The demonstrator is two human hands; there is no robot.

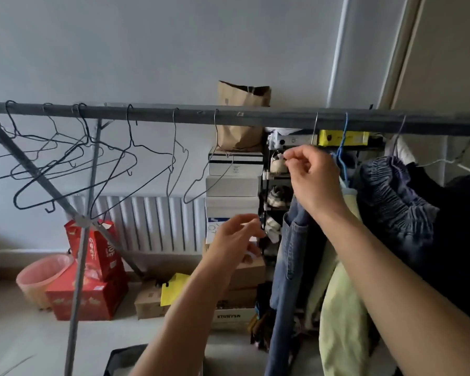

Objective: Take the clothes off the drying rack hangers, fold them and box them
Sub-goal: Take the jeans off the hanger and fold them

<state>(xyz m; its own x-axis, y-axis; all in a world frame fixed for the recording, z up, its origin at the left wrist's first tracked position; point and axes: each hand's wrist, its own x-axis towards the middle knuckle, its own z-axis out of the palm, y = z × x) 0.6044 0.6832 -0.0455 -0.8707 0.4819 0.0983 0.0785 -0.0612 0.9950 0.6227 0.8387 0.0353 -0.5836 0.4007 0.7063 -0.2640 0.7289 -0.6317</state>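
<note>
right hand [314, 176]: raised just under the rack bar, fingers curled, thumb and forefinger pinching the thin wire neck of a grey hanger [314, 131] that hooks over the bar.
left hand [238, 237]: lower and to the left, fingers loosely spread, holding nothing, close to the jeans but not touching them.
rack bar [152, 116]: grey, running across the room at eye level.
jeans [288, 267]: blue denim, hanging below the right hand and wrist.
other clothes: a pale yellow-green garment [339, 316] beside the jeans; a dark blue gathered piece [396, 196] further right, on its own hanger.
blue hanger [343, 147]: hooked on the bar just right of the right hand.
bare hangers [73, 161]: a tangle of dark wire ones along the left half of the bar.
behind: brown paper bag [242, 118] atop stacked white boxes [234, 185]; white radiator [147, 223].
floor: red boxes [92, 280], pink bin [42, 278].
</note>
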